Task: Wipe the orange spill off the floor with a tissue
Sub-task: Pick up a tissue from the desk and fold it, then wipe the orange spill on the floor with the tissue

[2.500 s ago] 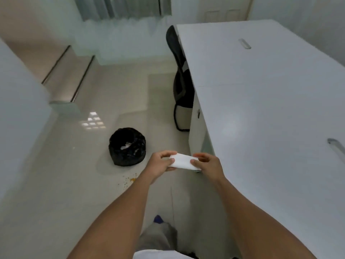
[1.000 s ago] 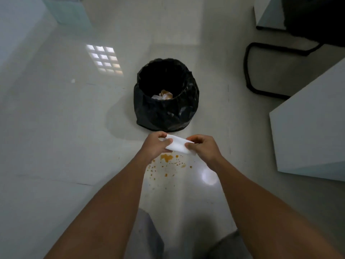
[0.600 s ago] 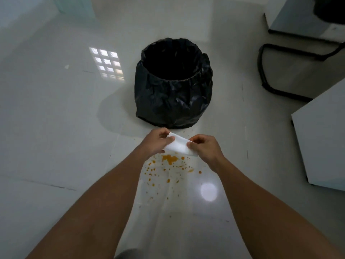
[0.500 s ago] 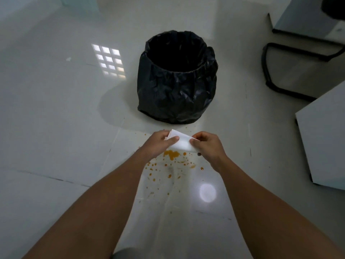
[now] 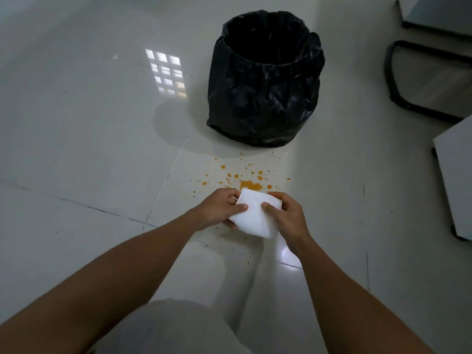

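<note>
A folded white tissue (image 5: 252, 215) is held between both hands above the pale tiled floor (image 5: 84, 139). My left hand (image 5: 221, 209) grips its left edge, thumb on top. My right hand (image 5: 287, 217) grips its right edge. Just beyond the tissue lies the orange spill (image 5: 249, 184), a small puddle with several scattered drops around it. The near part of the spill is hidden behind the tissue and my hands. I cannot tell whether the tissue touches the floor.
A bin lined with a black bag (image 5: 265, 80) stands just behind the spill. A black chair base (image 5: 398, 95) is at the upper right. A white desk corner (image 5: 457, 172) juts in at the right edge. My knee in grey cloth (image 5: 166, 328) is at the bottom.
The view has come closer to the floor and the bin. My hands have drawn back toward me and lowered, uncovering the far part of the spill; the tissue now shows a broader face.
</note>
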The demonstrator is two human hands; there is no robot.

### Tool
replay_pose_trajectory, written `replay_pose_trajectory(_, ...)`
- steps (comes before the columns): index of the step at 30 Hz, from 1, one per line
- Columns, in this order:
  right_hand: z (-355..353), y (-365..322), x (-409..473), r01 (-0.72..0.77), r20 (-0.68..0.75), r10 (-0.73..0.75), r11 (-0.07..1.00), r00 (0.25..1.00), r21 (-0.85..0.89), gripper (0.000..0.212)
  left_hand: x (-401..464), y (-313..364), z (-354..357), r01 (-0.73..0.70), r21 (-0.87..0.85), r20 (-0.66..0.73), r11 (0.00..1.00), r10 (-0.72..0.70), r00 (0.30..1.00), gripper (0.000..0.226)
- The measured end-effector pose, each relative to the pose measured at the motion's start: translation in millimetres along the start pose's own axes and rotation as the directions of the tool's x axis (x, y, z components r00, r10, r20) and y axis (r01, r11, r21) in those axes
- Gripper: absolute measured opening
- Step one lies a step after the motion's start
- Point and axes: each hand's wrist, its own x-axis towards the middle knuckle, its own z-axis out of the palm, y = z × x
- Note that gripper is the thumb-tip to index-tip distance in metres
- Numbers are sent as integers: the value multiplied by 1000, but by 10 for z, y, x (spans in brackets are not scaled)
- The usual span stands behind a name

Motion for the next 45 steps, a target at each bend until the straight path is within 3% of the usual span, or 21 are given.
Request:
replay_pose_trajectory(5,111,243,-171,6,-45,-6,1000,999,-7,27,-168,-362,113,-26,116,-177,993,46,983,14)
replay_pose_trajectory(7,151,363,-277,-15,-52,13,999,999,-32,32,-268,-607,52,-124,330,-286,936,224,932,24)
replay_pose_trajectory(10,161,603,-453,-48,-88,39,994,995,-102,40,-415,-1072,-197,-161,714,-270,682,479,835,84)
replay_pose_trajectory(13,172,818,-584,-84,-190,44,974,981,-209,51,-544,-1441,-407,0,845,-275,535,434,858,133)
replay_pose_trajectory(16,212,932,-703,-64,-281,-36,939,959,-338,56,-597,-1637,-469,82,872,-291,483,376,880,145)
replay_pose_trajectory(18,220,994,-774,45,-263,-210,853,942,-520,56,-603,-1669,-471,105,883,-291,458,358,887,146)
replay_pose_trajectory(20,214,1075,-834,243,19,-347,616,938,-749,57,-602,-1676,-464,110,895,-279,432,350,894,146)
replay_pose_trajectory(22,208,1162,-890,445,374,-243,415,895,-794,63,-607,-1694,-473,108,902,-267,418,345,900,146)
replay_pose_trajectory(23,211,1204,-934,478,454,-158,385,877,-790,66,-608,-1705,-492,102,906,-257,410,344,903,147)
replay_pose_trajectory(28,525,1315,-1221,508,500,-124,359,857,-783,68,-628,-1743,-579,54,918,-195,394,327,925,149)
replay_pose_trajectory(33,1113,1068,-925,603,577,-181,325,796,-729,69,-609,-1787,-611,53,908,-202,415,324,924,144)
replay_pose_trajectory(37,978,1078,-974,530,523,-122,348,844,-773,79,-616,-1779,-611,52,914,-197,402,330,923,144)
replay_pose_trajectory(42,893,1118,-1143,421,421,-88,388,903,-820,86,-610,-1816,-633,35,922,-206,385,414,887,100)
replay_pose_trajectory(45,1073,1053,-1042,490,484,-117,375,867,-787,82,-613,-1825,-635,44,928,-208,371,414,886,89)
